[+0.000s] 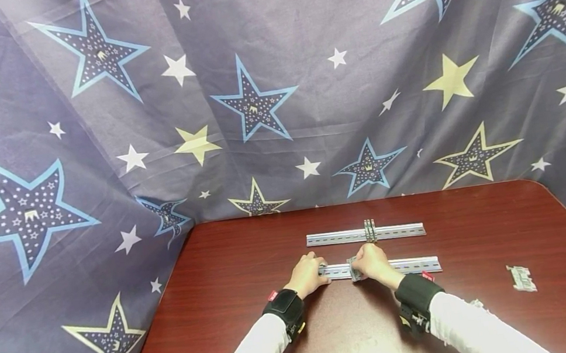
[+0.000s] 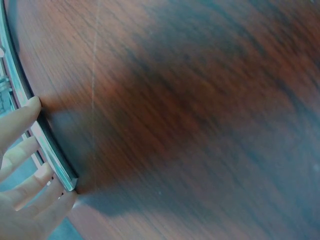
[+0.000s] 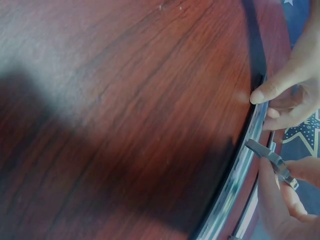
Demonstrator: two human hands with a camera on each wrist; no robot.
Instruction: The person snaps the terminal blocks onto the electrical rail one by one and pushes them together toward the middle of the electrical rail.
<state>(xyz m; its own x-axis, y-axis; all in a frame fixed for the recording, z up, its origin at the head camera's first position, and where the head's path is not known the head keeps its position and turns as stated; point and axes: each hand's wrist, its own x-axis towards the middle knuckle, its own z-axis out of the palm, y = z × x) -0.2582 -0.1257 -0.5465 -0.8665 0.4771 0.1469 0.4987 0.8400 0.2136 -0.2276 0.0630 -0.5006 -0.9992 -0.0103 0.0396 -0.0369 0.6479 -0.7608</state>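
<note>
My left hand (image 1: 307, 275) grips the left end of the nearer DIN rail (image 1: 416, 265), a slotted silver metal strip lying crosswise on the table. In the left wrist view, the thumb presses one long edge of the rail (image 2: 52, 147) and the fingers reach round the other side and the end. Between thumb and fingers, my right hand (image 1: 373, 262) pinches a thin grey terminal block (image 1: 354, 269), standing on edge over the rail's left half. From the right wrist, the block (image 3: 272, 159) appears tilted, its lower end right at the rail.
Behind lies a second DIN rail (image 1: 333, 238) carrying several upright terminal blocks (image 1: 369, 229). A loose terminal block (image 1: 522, 278) lies flat on the right of the brown table (image 1: 237, 235). Another light piece (image 1: 477, 304) is partly covered by the right sleeve. A star-patterned cloth (image 1: 281, 159) hangs behind.
</note>
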